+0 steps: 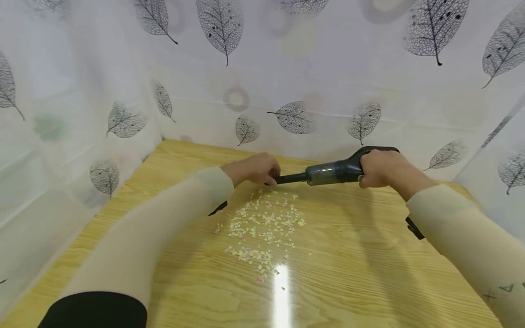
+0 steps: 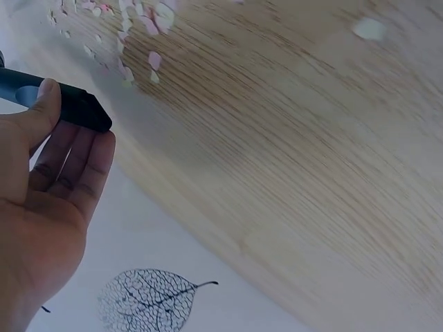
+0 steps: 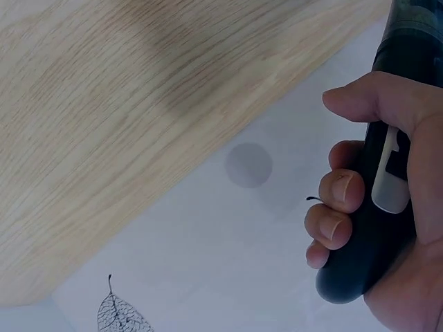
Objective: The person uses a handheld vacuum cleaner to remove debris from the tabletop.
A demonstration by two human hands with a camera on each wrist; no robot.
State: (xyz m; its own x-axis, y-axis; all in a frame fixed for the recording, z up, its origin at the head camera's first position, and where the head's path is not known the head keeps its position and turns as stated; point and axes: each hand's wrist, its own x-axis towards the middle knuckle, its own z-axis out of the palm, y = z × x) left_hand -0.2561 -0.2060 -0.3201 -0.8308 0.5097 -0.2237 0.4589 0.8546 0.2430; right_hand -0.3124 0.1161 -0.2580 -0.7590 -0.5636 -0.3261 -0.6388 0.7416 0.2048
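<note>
A black handheld vacuum cleaner (image 1: 328, 173) with a clear dust cup spans between both hands above the wooden table. My right hand (image 1: 379, 168) grips its handle (image 3: 374, 228), fingers wrapped round it and the thumb lying along the side. At the other end, my left hand (image 1: 260, 168) pinches the narrow nozzle (image 2: 76, 107) between thumb and fingers, close to its slanted tip. Small pale yellow and pink paper bits (image 1: 262, 223) lie scattered on the table just below and in front of the left hand.
The wood-grain table (image 1: 348, 273) runs back to a white curtain (image 1: 295, 82) printed with dark leaves, which also closes off both sides. A bright light reflection (image 1: 281, 296) shows on the tabletop near the front.
</note>
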